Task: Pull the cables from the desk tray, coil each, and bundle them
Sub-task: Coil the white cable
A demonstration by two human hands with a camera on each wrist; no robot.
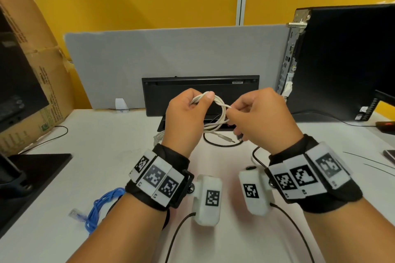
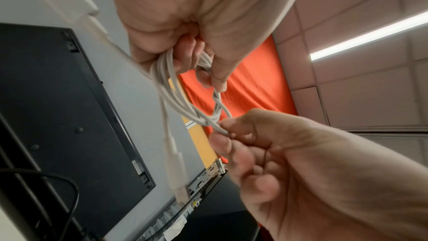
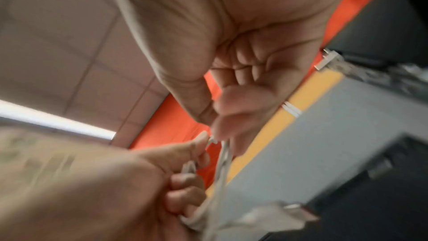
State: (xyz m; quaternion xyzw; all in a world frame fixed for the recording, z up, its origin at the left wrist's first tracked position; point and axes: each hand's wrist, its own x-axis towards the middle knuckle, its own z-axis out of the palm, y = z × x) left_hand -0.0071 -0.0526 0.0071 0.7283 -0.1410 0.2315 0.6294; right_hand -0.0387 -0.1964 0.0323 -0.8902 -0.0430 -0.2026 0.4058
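Note:
A white USB cable [image 1: 223, 113] is gathered into a small coil above the desk. My left hand [image 1: 199, 100] grips the coil's top, thumb over the strands. My right hand [image 1: 233, 111] pinches a strand at the coil's right side. In the left wrist view the left hand [image 2: 192, 61] holds several loops of the cable [image 2: 185, 105], the right hand [image 2: 224, 131] pinches it lower down, and a plug [image 2: 178, 180] hangs loose. The right wrist view is blurred: right hand [image 3: 217, 125], cable [image 3: 223, 160]. A black desk tray [image 1: 163, 124] lies behind the hands, mostly hidden.
A coiled blue network cable [image 1: 100, 205] lies at the near left. A black cable [image 1: 222, 145] loops on the white desk [image 1: 106, 134] under the hands, beside a pale cable [image 1: 158, 137]. A keyboard [image 1: 201, 87] leans on the grey partition. A computer tower [image 1: 342, 60] stands right, a cardboard box [image 1: 38, 70] left.

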